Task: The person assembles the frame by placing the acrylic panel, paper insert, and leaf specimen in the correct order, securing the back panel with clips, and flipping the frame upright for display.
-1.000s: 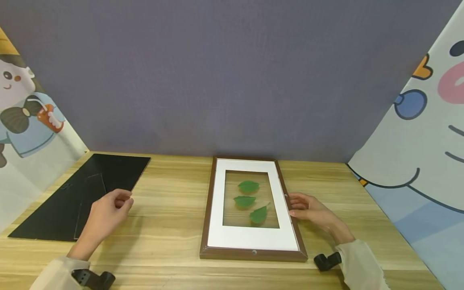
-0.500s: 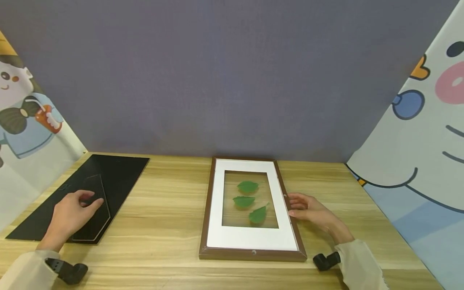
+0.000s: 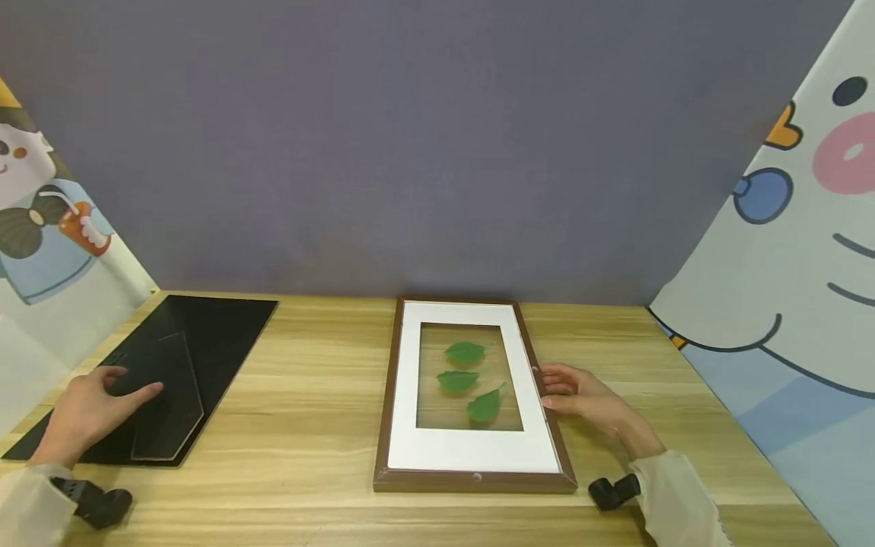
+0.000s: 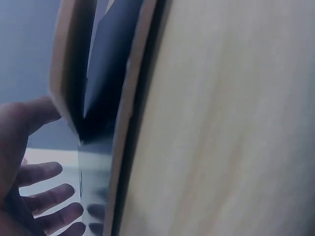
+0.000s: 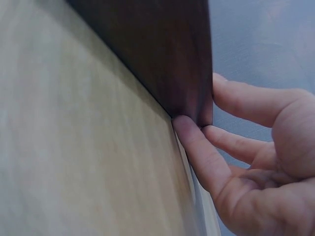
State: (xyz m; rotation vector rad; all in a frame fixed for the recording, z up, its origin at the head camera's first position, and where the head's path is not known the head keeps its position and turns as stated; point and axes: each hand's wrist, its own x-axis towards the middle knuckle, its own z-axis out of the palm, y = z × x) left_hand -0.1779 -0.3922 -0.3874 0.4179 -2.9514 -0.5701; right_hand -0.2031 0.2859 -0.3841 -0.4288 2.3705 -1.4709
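Note:
My left hand (image 3: 85, 406) is over the black backing board (image 3: 219, 327), fingers and thumb spread apart with nothing between them. A flat stand leg (image 3: 167, 403) on the board lies beside the thumb. In the left wrist view the fingertips come close to the board's glossy face, and the thumb overlaps the edge of the leg (image 4: 60, 59). With its thumb and fingers, my right hand (image 3: 584, 395) grips the right side of a brown picture frame (image 3: 475, 481). Inside the frame, a white mat (image 3: 403, 395) surrounds several green leaves (image 3: 465, 352) in its window.
The wooden tabletop (image 3: 307, 403) stretches between board and frame. A grey partition (image 3: 410, 152) rises directly behind the frame's far end. Printed cartoon panels (image 3: 786, 289) flank the table on both sides. Each wrist wears a small black camera (image 3: 611, 492).
My left hand has moved left and slightly down, from the board's right edge to over its left part. The right hand keeps its hold, and the frame and leaves stay put.

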